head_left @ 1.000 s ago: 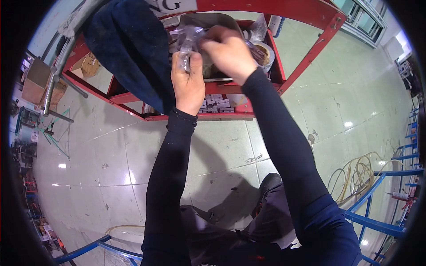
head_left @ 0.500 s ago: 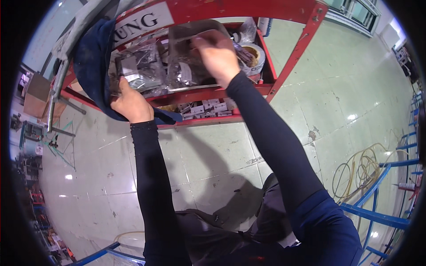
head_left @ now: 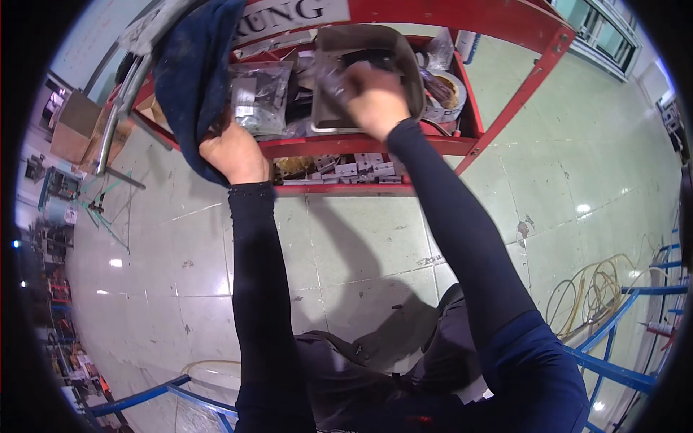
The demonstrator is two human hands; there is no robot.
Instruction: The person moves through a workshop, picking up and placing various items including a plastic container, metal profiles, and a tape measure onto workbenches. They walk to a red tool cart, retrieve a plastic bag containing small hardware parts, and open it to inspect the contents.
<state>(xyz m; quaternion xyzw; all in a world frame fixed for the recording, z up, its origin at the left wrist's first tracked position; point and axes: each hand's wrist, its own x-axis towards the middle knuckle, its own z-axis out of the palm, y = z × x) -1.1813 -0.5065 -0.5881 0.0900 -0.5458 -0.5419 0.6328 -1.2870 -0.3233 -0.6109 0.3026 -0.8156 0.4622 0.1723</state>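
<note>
Pale, glossy floor tiles extend beneath a red metal rack, with a cardboard box off to the left and a coiled hose lying near a blue metal frame at the lower right. Deep-sided and grey, an open tray sits in the rack's upper compartment; a dark item lies inside it, toward the back. Right hand is positioned over this tray, palm down, fingers bent inward and blurred. Crumpled clear plastic shows within the tray, just beside those fingertips; whether they pinch it cannot be determined. Left hand is at the compartment's front left edge, against a dark blue cloth that hangs there; its fingers are largely hidden by the fabric, so their grip cannot be told. Between the cloth and the tray lies a clear bag containing grey parts. To the tray's right, a tape roll is noted. Below, the lower shelf carries a cluster of light metal blocks.
</note>
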